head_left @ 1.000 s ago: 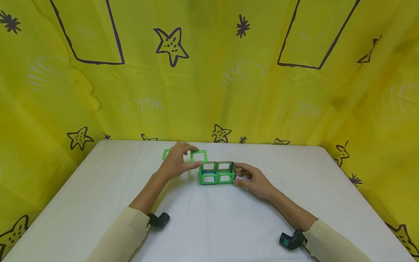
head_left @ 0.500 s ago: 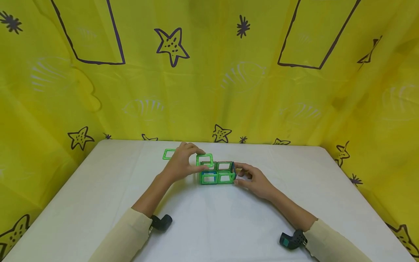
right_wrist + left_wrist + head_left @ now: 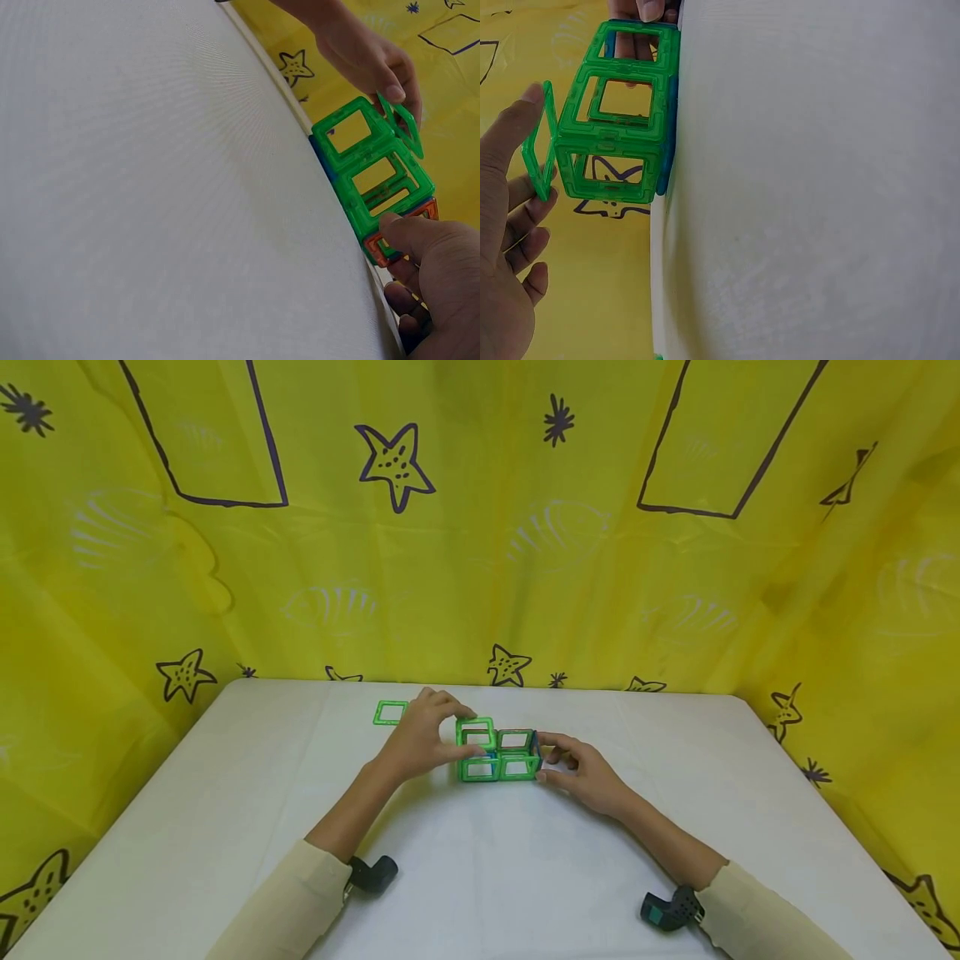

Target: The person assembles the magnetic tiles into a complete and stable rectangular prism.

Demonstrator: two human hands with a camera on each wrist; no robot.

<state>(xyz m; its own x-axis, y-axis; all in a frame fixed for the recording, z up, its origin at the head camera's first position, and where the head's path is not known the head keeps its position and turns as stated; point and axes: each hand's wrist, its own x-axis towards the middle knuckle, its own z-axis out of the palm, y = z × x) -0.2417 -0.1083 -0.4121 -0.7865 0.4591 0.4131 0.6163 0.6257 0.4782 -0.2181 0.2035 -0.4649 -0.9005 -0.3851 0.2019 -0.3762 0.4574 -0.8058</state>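
My left hand [image 3: 420, 739] pinches a green square magnetic tile [image 3: 551, 112] between thumb and fingers, tilted along the box's upper edge at its left half. The box of magnetic tiles [image 3: 498, 768] stands on the table, two squares long and without a top over its right half. Its front and left end are green, with a blue base [image 3: 672, 135] beneath. In the right wrist view an orange-edged tile [image 3: 373, 250] forms the right end. My right hand [image 3: 585, 775] grips that end, thumb at the front corner, fingers behind it and partly hidden.
Another green square tile [image 3: 389, 722] lies flat on the white table [image 3: 480, 877], behind my left hand. A yellow curtain [image 3: 450, 568] with sea drawings hangs past the table's far edge. Each wrist wears a black camera [image 3: 375, 874].
My left hand has carried the green tile rightward and slightly down, from beside the box to over its left half. The loose tile behind shows more fully. My right hand stays put.
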